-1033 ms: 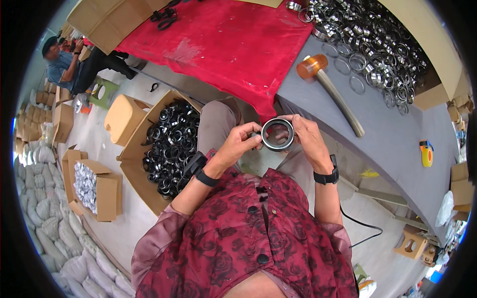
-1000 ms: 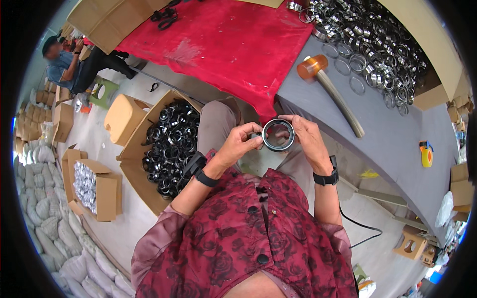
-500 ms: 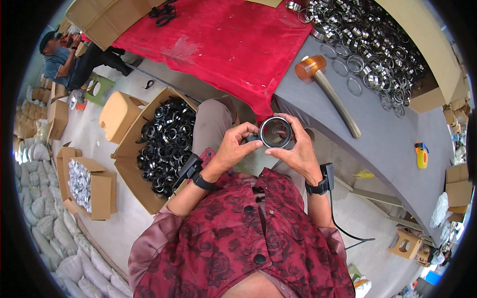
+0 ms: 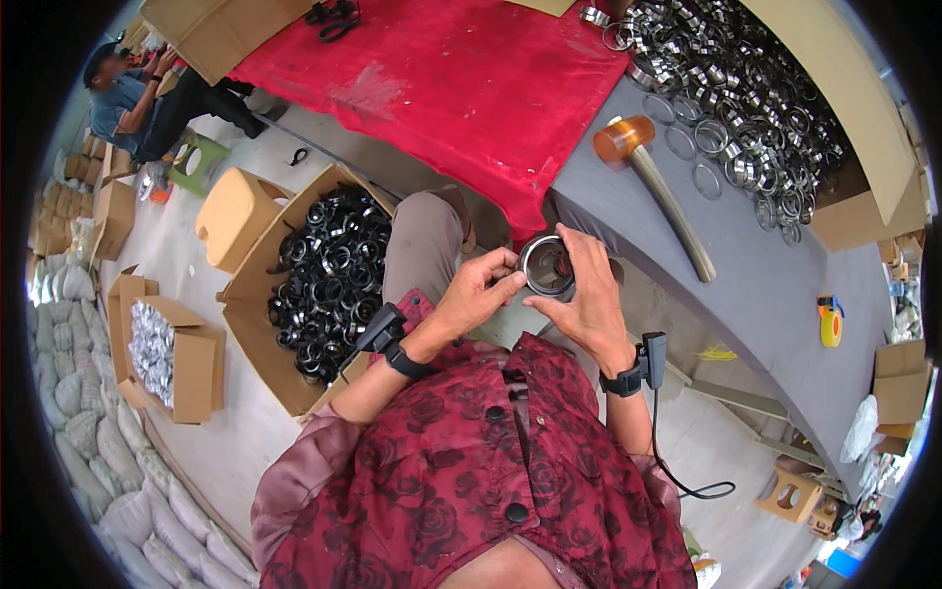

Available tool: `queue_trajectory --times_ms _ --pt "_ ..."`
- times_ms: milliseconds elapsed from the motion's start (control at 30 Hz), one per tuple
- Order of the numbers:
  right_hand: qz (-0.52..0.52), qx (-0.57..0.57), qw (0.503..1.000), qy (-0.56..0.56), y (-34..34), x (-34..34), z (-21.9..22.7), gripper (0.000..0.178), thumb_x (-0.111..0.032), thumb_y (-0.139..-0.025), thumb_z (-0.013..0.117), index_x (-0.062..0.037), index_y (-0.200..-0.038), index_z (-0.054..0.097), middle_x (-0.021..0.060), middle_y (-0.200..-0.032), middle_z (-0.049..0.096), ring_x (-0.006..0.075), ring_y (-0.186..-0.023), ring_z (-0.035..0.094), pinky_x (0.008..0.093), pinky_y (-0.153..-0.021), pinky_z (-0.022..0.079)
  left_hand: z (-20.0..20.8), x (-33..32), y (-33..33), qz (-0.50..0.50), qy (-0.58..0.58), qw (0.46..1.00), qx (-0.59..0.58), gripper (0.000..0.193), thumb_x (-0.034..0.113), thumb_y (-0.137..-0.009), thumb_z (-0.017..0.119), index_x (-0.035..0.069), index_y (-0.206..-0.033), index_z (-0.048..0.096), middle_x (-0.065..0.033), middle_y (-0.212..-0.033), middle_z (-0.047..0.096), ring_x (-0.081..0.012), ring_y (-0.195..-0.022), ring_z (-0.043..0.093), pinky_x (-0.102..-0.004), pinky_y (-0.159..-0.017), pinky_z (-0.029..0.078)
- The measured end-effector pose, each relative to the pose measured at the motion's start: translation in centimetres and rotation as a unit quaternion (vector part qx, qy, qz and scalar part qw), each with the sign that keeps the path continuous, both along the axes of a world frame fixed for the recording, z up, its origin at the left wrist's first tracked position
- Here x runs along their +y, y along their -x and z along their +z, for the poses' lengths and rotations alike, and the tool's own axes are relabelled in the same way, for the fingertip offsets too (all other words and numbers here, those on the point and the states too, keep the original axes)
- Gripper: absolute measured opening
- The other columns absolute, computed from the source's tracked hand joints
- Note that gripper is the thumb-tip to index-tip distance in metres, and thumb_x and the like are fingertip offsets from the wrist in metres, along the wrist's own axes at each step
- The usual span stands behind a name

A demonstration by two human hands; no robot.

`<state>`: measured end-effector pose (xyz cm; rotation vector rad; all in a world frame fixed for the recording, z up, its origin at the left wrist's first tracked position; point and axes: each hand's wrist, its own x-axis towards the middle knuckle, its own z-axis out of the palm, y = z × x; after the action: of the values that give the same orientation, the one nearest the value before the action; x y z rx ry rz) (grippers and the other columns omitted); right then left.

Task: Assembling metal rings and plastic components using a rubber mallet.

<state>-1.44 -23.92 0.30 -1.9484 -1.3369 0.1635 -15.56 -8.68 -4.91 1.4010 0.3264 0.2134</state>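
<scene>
Together, my left hand [image 4: 481, 294] and right hand [image 4: 591, 302] hold a round, black-and-silver ring [image 4: 551, 293] above my lap, just short of the red-draped bench [image 4: 442, 93]. At left, my thumb and fingertips pinch the ring's near edge; at right, my fingers curl around its far side, the thumb set low against the rim. The ring tilts so that its opening faces up toward me.

Beside my left knee, an open cardboard box [image 4: 257, 334] brims with black rings [image 4: 339, 280]. To my right, on a grey bench [image 4: 775, 304], lie an orange-headed mallet [image 4: 659, 187] and a yellow tape measure [image 4: 831, 326], with a heap of shiny metal rings [image 4: 731, 103] spilling beyond the mallet. Pale sacks [image 4: 83, 422] line the floor at far left, while a co-worker [image 4: 126, 110] in blue sits in the background.
</scene>
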Motion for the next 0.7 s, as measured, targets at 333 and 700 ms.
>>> queue_trajectory --times_ms 333,700 --pt "0.000 -0.028 1.000 0.014 1.0 0.1 -0.6 0.079 -0.012 -0.066 0.086 0.0011 -0.137 0.054 0.0176 -0.129 0.056 0.0375 -0.118 0.054 0.0444 -0.096 0.050 2.6 0.0 0.3 0.018 -0.259 0.966 0.014 0.025 0.017 -0.093 0.069 -0.003 -0.105 0.062 -0.0134 -0.082 0.065 -0.0108 -0.071 0.054 -0.0322 -0.061 0.045" --pt "-0.011 -0.028 1.000 -0.008 1.7 -0.5 -0.3 0.072 -0.007 -0.065 0.084 0.0023 -0.132 0.058 0.0208 -0.123 0.057 0.0384 -0.114 0.055 0.0440 -0.096 0.048 1.1 0.4 -0.2 -0.022 -0.189 0.981 0.029 0.023 0.018 -0.091 0.068 -0.004 -0.098 0.063 -0.0145 -0.080 0.065 -0.0183 -0.069 0.055 -0.0362 -0.062 0.044"
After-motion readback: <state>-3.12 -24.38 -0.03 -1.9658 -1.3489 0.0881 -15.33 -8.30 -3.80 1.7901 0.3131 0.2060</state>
